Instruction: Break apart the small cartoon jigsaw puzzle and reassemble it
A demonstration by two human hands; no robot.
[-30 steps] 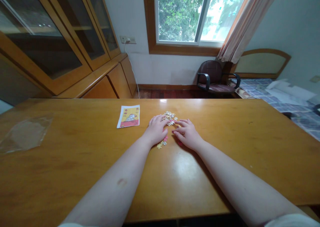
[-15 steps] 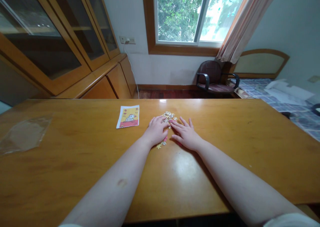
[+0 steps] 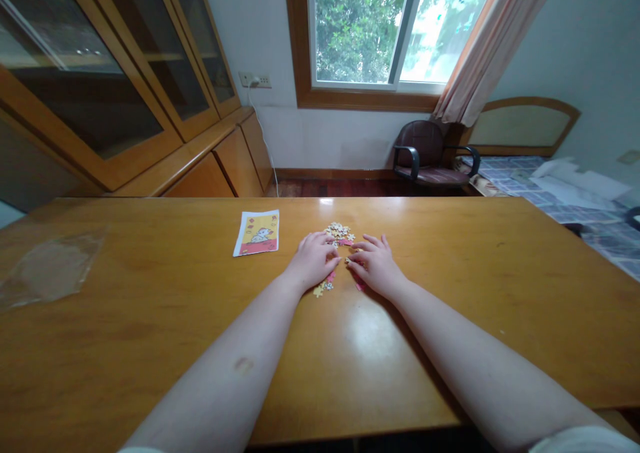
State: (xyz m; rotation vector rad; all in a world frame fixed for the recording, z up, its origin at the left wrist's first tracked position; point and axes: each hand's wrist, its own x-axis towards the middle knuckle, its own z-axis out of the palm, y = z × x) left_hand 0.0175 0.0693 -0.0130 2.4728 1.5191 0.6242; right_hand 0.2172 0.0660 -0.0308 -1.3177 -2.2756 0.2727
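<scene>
Right hand [image 3: 377, 266]: thumb and forefinger pinched on 1 small pale jigsaw piece [image 3: 347, 260], other fingers fanned.
Left hand [image 3: 313, 260]: palm down, fingers curled; I can't tell whether they grip anything.
Bare forearms [image 3: 235, 346]: 2, converging from my near edge.
Pale cardboard puzzle pile [image 3: 339, 229]: just beyond, on the glossy brown wooden table [image 3: 350, 386].

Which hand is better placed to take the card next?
Probably the left hand: the card lies nearby, to its left. The right hand is farther off, with a piece at its fingertips, and would have to reach past the left hand.
</scene>
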